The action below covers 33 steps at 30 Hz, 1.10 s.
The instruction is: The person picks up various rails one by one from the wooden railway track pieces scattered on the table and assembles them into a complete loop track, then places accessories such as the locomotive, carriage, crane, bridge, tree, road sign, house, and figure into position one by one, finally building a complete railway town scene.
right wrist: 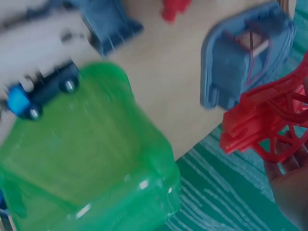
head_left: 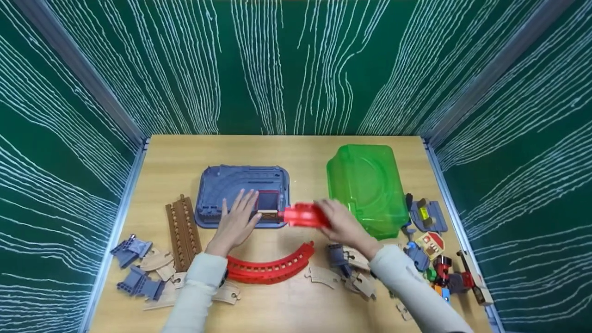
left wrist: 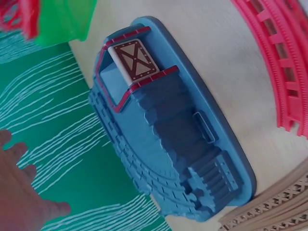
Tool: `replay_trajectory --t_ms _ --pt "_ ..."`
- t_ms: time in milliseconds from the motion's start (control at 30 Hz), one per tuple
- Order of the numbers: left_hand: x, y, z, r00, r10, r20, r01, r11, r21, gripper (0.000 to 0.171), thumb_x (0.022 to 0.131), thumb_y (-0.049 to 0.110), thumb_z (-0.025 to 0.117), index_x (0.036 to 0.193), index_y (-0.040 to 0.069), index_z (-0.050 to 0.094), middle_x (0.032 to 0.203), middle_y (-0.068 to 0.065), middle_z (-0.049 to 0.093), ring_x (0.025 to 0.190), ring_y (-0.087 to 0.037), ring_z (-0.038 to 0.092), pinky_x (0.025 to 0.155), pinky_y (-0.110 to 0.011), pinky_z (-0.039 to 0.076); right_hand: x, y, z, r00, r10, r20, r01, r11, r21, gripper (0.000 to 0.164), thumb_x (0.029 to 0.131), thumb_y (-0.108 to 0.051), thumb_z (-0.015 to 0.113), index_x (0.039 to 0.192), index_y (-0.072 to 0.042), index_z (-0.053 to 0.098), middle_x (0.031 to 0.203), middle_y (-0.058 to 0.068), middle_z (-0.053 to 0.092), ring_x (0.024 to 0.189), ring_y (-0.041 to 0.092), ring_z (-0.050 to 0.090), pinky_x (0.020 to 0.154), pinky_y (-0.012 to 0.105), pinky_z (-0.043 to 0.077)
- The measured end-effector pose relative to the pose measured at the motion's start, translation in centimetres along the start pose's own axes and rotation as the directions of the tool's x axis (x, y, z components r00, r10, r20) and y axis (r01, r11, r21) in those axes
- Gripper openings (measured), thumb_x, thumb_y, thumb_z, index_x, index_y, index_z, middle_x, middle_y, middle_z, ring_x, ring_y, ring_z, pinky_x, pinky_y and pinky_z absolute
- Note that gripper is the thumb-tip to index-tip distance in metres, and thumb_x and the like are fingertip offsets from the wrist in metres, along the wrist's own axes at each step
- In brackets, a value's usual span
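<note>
A gap separates grey base [head_left: 231,180] from green bin [head_left: 363,178].

Right hand [head_left: 342,222] grips red piece [head_left: 303,215] at grey base [head_left: 231,180]. Left hand [head_left: 235,226], fingers extended, over base. Green bin [head_left: 370,185], red curve [head_left: 270,278] on table [head_left: 307,155].

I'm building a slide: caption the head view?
Right hand holding a red plastic piece, left hand open, near a blue-grey toy base.

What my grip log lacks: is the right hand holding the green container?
No, the right hand grips a red plastic piece, while the green container rests on the table.
</note>
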State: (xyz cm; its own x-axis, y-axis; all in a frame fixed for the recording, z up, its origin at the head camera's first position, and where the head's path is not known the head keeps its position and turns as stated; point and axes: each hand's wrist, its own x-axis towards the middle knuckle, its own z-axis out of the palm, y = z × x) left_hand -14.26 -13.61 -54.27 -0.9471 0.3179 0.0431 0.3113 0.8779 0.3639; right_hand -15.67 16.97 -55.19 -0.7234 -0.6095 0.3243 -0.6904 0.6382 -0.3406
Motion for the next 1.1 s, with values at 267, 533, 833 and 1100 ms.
replay_trajectory --t_ms 267,533,833,1100 --pt "4.7 -0.6 1.3 0.993 -0.029 0.112 0.028 1.0 0.011 0.053 0.093 0.04 0.032 0.141 0.019 0.02 0.145 0.002 0.02 0.133 -0.02 0.011 0.102 -0.056 0.002 5.7 4.1 0.1 0.994 0.101 -0.035 -0.101 0.995 -0.001 0.065 0.069 -0.021 0.072 0.125 -0.001 0.043 0.114 0.011 0.051 0.103 0.024 0.044 0.091 0.039 0.036" --pt "7.2 -0.4 2.8 0.967 -0.105 0.234 0.101 0.994 0.032 0.054 0.092 0.033 0.042 0.14 0.015 0.024 0.143 -0.003 0.024 0.132 -0.022 0.013 0.1 -0.058 0.009 8.9 6.6 2.3 0.975 0.222 -0.001 -0.222 0.975 0.027 0.059 0.068 -0.012 0.072 0.121 -0.006 0.044 0.111 0.011 0.051 0.098 0.025 0.043 0.082 0.041 0.042" --pt "7.8 -0.4 4.1 0.949 -0.144 0.279 0.128 0.989 0.075 0.055 0.088 0.027 0.051 0.137 0.011 0.031 0.14 -0.008 0.03 0.13 -0.027 0.021 0.098 -0.059 0.016 10.0 8.9 5.1 0.975 0.22 0.009 -0.221 0.974 0.053 0.06 0.063 -0.002 0.073 0.117 -0.001 0.045 0.11 0.016 0.05 0.1 0.031 0.043 0.091 0.039 0.036" --pt "9.0 -0.3 4.5 0.936 -0.168 0.31 0.145 0.985 0.096 0.052 0.088 0.029 0.05 0.135 0.011 0.035 0.139 -0.007 0.032 0.129 -0.027 0.022 0.098 -0.06 0.017 10.9 10.0 6.5 0.971 0.238 -0.034 -0.236 0.969 0.072 0.059 0.062 0.004 0.071 0.115 -0.002 0.046 0.109 0.018 0.05 0.102 0.035 0.043 0.091 0.043 0.036"
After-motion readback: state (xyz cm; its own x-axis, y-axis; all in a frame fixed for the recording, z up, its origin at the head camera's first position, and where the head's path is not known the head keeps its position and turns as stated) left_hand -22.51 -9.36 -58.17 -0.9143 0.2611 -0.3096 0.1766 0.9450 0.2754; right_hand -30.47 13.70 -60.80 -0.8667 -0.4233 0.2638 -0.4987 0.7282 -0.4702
